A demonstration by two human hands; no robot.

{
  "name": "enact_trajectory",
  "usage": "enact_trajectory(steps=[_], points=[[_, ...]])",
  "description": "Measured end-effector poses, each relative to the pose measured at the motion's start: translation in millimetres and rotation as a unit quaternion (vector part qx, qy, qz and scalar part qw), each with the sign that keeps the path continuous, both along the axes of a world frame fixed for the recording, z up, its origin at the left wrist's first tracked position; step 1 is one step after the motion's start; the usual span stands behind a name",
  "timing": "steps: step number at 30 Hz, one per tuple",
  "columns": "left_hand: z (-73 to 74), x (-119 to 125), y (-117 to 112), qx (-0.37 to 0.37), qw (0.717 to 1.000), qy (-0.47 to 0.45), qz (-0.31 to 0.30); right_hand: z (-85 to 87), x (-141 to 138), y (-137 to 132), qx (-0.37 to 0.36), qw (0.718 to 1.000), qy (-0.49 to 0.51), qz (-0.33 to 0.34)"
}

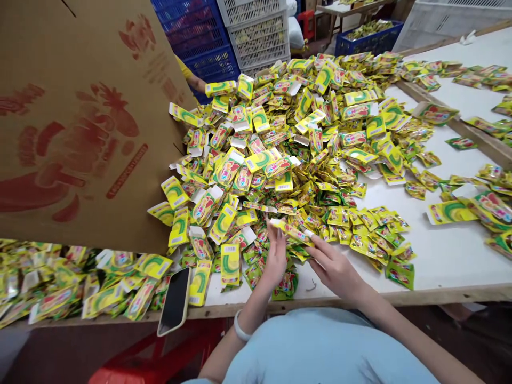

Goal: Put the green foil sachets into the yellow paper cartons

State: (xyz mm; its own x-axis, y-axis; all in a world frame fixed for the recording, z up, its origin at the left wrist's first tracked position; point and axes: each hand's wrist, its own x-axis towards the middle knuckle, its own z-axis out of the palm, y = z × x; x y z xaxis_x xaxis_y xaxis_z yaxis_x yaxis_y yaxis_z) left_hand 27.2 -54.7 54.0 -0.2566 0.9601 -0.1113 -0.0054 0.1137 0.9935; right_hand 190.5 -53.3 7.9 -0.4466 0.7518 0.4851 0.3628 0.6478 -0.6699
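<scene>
A small yellow candy box [293, 232] is tilted between my hands, just above the heap. My left hand [277, 258] grips its left end, the fingers pointing away from me and partly hidden behind the box. At the other end, my right hand [333, 268] pinches the box by its white flap, thumb and fingers together. Under and around both hands lie green and yellow candy sachets [286, 286]. Just beyond, more yellow boxes [230, 258], some with open flaps, are mixed with sachets in a large pile [296, 160].
A big printed cardboard carton [80, 133] stands at the left. A phone [174, 301] overhangs the table edge [440, 296]. A wooden strip [460, 125] divides the white table at right. Behind are stacked crates [258, 37] and another person's arm [196, 82].
</scene>
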Motion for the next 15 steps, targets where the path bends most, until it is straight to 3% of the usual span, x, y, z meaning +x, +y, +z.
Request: enact_trajectory(steps=[3, 5, 9, 12, 15], points=[[-4.0, 2.7, -2.4, -0.027, 0.995, -0.093, -0.036, 8.8, -5.8, -10.1, 0.159, 0.983, -0.086, 0.013], [-5.2, -1.7, 2.1, -0.053, 0.987, -0.149, -0.017, 22.9, -2.4, -15.5, 0.182, 0.978, -0.090, 0.048], [3.0, -10.3, 11.0, -0.088, 0.972, -0.219, 0.000, 53.8, 17.8, -9.1, 0.060, 0.997, 0.034, 0.042], [15.9, -5.0, 6.3, -0.106, 0.971, -0.191, -0.102, 67.9, 29.3, 13.3, -0.033, 0.991, 0.130, 0.014], [24.6, 2.8, -3.6, -0.114, 0.960, -0.147, -0.209, 79.0, 28.3, 36.4, -0.041, 0.987, 0.147, 0.050]])
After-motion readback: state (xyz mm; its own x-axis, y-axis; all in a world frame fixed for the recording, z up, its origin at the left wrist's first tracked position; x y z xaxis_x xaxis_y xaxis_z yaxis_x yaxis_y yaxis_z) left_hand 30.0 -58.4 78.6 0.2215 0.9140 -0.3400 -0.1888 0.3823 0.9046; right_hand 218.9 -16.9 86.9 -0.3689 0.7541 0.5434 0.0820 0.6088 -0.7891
